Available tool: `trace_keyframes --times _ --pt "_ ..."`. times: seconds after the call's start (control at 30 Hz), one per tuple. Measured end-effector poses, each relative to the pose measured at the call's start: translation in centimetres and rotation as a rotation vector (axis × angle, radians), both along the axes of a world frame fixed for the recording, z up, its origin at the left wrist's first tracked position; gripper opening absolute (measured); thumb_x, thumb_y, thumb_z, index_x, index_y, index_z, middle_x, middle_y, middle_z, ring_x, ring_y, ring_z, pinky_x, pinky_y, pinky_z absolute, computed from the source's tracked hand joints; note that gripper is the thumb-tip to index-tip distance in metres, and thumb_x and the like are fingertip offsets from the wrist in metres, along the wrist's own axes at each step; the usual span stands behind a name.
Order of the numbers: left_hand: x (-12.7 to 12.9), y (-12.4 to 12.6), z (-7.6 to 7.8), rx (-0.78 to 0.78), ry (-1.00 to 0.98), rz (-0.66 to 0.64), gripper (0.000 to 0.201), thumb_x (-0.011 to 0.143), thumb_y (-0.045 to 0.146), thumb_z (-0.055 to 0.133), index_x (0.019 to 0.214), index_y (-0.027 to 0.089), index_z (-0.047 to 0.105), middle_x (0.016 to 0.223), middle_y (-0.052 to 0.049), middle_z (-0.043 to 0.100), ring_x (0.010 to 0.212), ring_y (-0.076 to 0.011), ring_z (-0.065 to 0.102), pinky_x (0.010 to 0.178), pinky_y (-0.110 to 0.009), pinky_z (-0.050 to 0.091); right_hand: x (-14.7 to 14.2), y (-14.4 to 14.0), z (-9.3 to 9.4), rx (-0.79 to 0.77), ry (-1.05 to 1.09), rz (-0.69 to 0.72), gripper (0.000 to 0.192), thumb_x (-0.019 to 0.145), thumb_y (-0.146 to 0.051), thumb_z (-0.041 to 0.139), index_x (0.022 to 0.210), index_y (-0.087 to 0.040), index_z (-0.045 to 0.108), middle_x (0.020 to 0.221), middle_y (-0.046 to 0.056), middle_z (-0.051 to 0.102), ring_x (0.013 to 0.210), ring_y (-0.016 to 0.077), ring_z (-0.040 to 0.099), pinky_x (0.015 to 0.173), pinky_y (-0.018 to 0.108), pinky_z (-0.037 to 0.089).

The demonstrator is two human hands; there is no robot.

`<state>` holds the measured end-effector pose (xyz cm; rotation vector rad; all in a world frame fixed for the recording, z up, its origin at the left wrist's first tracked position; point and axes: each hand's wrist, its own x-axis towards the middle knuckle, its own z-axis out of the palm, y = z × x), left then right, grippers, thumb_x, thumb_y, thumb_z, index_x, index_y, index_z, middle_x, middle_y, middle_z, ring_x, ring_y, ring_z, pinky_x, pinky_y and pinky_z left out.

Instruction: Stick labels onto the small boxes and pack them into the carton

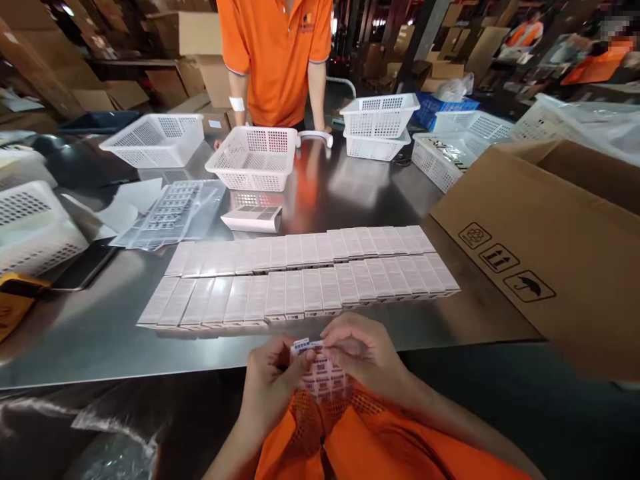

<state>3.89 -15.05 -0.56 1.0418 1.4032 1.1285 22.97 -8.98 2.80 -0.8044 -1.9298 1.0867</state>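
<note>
Both forearms brought in from the lower edge of view, bent inward, meeting close to the body above an orange garment [350,440] and just short of the near edge of the steel table [100,333].

Left hand [273,390]: fingers curled, thumb up and forward, pinching the left side of a sheet of small printed labels [323,373]. Right hand [367,357]: fingers curled over and down, thumb and forefinger closed on a single label [305,345] at the sheet's top edge. Neither hand spread; both closed in a pinch.

Label sheet held between the two hands, partly covered by the right fingers, below table level and in front of the orange garment. Single label raised at the sheet's upper left, touching fingertips of both hands.

Two rows of small white boxes [300,280] laid flat side by side on the table, just beyond the hands, not touched. One loose white box [253,219] lying farther back, beside a clear plastic sleeve of printed sheets [173,213]. White perforated baskets [255,157] standing at the far side. Open cardboard carton [545,247] to the right, resting on the table corner. Dark flat device [83,267] at left.

Second person in orange shirt [277,53] standing across the table, hands down by the middle basket.
</note>
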Motion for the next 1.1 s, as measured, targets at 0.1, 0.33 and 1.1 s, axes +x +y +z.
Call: trace_keyframes --times 0.1,0.33,1.1 --pt "0.5 0.9 -1.0 -0.056 -0.143 -0.017 0.026 0.068 0.042 0.081 0.067 0.020 0.066 0.057 0.001 0.058 0.053 -0.0134 0.049 0.050 -0.023 0.038 0.1 0.2 -0.6 0.131 -0.046 -0.011 0.006 0.089 -0.023 0.063 0.090 -0.026 0.068 0.097 0.007 0.067 0.095 0.0209 0.063 0.083 0.036 0.051" --pt "-0.2 2.0 -2.8 -0.049 -0.235 -0.083 0.027 0.083 0.045 0.067 0.078 0.019 0.069 0.069 -0.003 0.064 0.063 -0.0152 0.055 0.057 -0.024 0.044 0.1 3.1 -1.6 -0.228 0.160 -0.130 0.012 0.088 -0.032 0.066 0.081 -0.023 0.062 0.083 0.003 0.064 0.080 0.0164 0.062 0.072 0.031 0.052" --pt "-3.4 0.2 -4.3 -0.220 -0.092 0.030 0.023 0.083 0.040 0.069 0.086 0.018 0.071 0.074 -0.001 0.068 0.069 -0.0153 0.060 0.062 -0.022 0.046 0.0 11.1 -4.8 -0.561 -0.221 -0.337 0.042 0.075 -0.027 0.067 0.104 -0.025 0.038 0.073 -0.005 0.066 0.059 0.0123 0.055 0.055 0.025 0.038"
